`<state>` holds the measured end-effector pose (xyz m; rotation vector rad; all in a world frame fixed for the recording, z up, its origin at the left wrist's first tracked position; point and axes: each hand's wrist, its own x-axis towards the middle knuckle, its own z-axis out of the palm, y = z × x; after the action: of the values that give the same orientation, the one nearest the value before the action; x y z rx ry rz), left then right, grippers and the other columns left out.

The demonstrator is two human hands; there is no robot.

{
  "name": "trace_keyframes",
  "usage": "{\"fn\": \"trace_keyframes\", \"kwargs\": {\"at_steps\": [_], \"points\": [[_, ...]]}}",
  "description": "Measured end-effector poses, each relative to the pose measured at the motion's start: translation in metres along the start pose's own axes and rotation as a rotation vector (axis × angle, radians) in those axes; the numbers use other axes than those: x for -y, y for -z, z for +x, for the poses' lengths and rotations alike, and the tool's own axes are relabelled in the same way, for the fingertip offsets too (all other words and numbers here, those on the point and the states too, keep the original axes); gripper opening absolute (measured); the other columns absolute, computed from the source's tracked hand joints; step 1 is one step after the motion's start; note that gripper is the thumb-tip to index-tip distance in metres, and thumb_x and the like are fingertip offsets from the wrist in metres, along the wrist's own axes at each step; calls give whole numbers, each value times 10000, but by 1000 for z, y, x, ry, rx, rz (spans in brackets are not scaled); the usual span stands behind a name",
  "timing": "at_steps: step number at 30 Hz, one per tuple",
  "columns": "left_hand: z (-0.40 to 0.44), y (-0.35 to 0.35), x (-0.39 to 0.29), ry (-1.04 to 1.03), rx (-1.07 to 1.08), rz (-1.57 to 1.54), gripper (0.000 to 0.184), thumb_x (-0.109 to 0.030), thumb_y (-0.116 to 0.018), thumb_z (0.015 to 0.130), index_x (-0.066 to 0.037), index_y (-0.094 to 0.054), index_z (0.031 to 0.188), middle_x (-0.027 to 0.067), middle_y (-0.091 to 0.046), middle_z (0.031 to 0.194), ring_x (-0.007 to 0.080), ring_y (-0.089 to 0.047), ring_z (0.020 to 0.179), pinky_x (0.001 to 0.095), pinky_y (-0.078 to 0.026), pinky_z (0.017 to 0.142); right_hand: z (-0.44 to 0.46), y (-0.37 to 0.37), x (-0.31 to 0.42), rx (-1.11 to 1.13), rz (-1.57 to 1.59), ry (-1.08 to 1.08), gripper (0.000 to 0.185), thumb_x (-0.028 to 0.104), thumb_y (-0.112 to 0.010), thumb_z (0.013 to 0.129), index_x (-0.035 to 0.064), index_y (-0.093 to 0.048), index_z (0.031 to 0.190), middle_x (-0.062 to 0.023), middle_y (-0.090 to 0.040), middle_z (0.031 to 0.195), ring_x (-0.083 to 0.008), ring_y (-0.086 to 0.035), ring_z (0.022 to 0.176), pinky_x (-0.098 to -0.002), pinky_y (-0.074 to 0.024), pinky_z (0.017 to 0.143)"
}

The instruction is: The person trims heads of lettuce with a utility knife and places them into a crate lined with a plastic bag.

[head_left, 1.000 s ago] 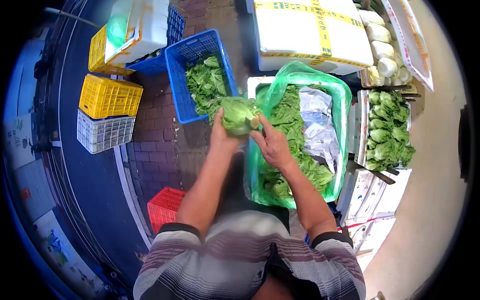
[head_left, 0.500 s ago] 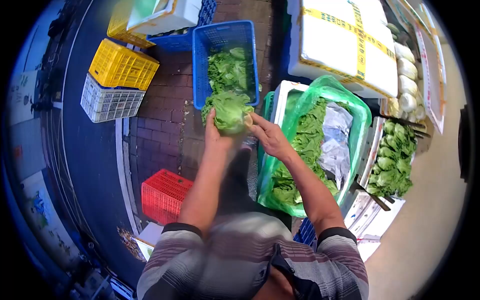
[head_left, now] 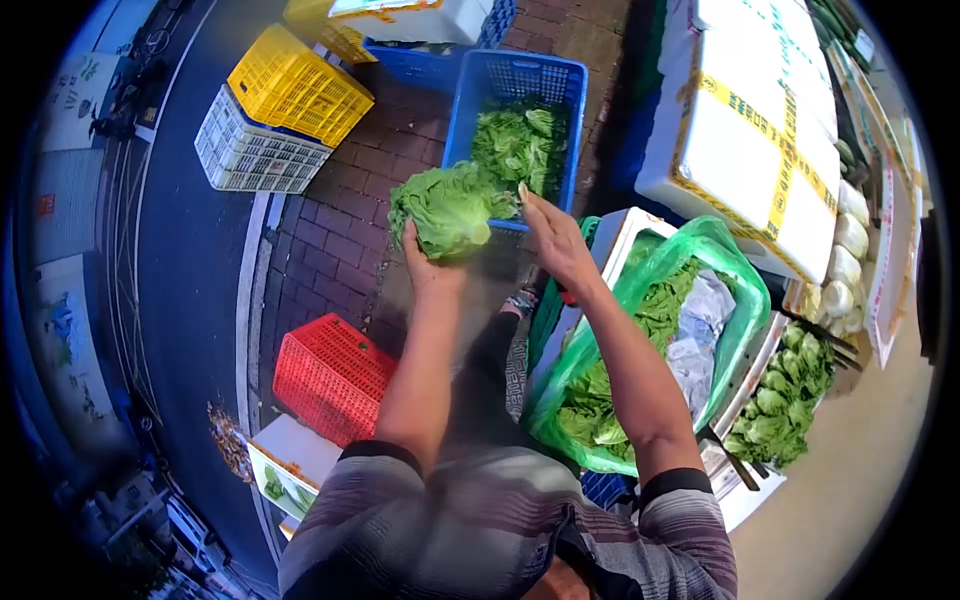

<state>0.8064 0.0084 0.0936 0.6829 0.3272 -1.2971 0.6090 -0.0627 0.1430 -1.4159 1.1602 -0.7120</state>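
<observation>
A leafy green lettuce head [head_left: 445, 208] rests in my left hand [head_left: 430, 268], whose fingers curl around its lower left side. Its pale cut stem end faces me and to the right. My right hand [head_left: 555, 240] is just right of the lettuce, fingers close together and pointing up. A small red bit shows by its heel; I cannot make out what it belongs to. Behind the lettuce stands a blue crate [head_left: 517, 68] with more lettuce [head_left: 515, 145] in it.
At right, a foam box lined with green plastic [head_left: 745, 262] holds leafy greens and a clear bag. White foam boxes [head_left: 740, 150] with yellow tape are stacked beyond. A yellow crate [head_left: 300, 85] sits on a white crate [head_left: 258, 145] at left; a red crate [head_left: 335, 375] stands nearer.
The lettuce has turned so its stem end shows, and it sits more to the left hand's side. My right hand has moved away from it to the right. The whole view has shifted.
</observation>
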Motion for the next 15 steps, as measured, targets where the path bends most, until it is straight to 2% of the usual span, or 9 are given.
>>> {"fn": "trace_keyframes", "kwargs": {"at_steps": [2,4,5,8,9,10,12,13,15], "points": [[3,1,-7,-72,-39,56,642,-483,-673,856,-149,-528,1385,70,-574,1371,297,-542,1239,512,-444,1033,21,1,11,174,56,-432,544,457,-485,1025,-35,-650,1190,-66,-644,819,-140,-601,769,-300,-485,700],[7,5,-13,-146,-47,171,657,-494,-681,852,-136,-528,1382,66,-580,1363,294,-551,1229,505,-451,1028,29,-12,-8,65,-68,-271,455,405,-548,997,-29,-675,1053,-33,-569,711,-132,-546,669,-302,-447,621],[8,9,-18,-127,59,155,675,-494,-695,845,-122,-524,1382,71,-576,1366,298,-551,1231,495,-450,1035,32,-19,-19,10,-128,-187,419,379,-579,983,-26,-687,984,-17,-531,657,-127,-519,619,-303,-428,582],[10,20,-25,-108,70,172,769,-408,-789,784,-92,-484,1415,103,-572,1377,316,-541,1264,505,-452,1067,2,-34,3,-93,-65,80,259,243,-660,915,-12,-666,868,-39,-533,673,-134,-521,639,-290,-432,602],[10,22,-25,-118,98,190,775,-386,-820,758,-69,-506,1391,105,-595,1346,310,-581,1215,477,-482,1038,-4,-38,4,-120,-82,225,136,105,-703,829,-5,-665,898,-62,-572,736,-164,-544,667,-300,-445,622],[12,29,-26,-96,100,223,763,-384,-824,753,-65,-520,1376,104,-606,1328,303,-592,1197,466,-493,1023,-7,-43,3,-140,-121,348,162,64,-713,802,0,-657,939,-86,-597,816,-191,-560,694,-311,-458,645],[12,37,-22,-39,109,291,741,-379,-832,744,-57,-549,1347,101,-629,1292,291,-614,1162,444,-515,993,-21,-49,14,-162,-71,318,192,35,-723,790,3,-643,961,-93,-585,835,-208,-565,695,-318,-466,658],[8,36,-15,-83,25,316,699,-349,-844,729,-21,-589,1291,103,-665,1217,273,-647,1095,420,-538,952,-24,-50,9,-179,-106,308,194,40,-728,792,3,-640,961,-94,-581,833,-210,-565,697,-320,-466,658],[8,41,-9,-40,57,365,680,-330,-842,731,1,-596,1271,108,-673,1191,270,-654,1075,417,-543,940,-30,-51,-3,-215,-181,282,200,50,-736,796,3,-635,961,-96,-571,829,-215,-563,702,-322,-465,658]]}}
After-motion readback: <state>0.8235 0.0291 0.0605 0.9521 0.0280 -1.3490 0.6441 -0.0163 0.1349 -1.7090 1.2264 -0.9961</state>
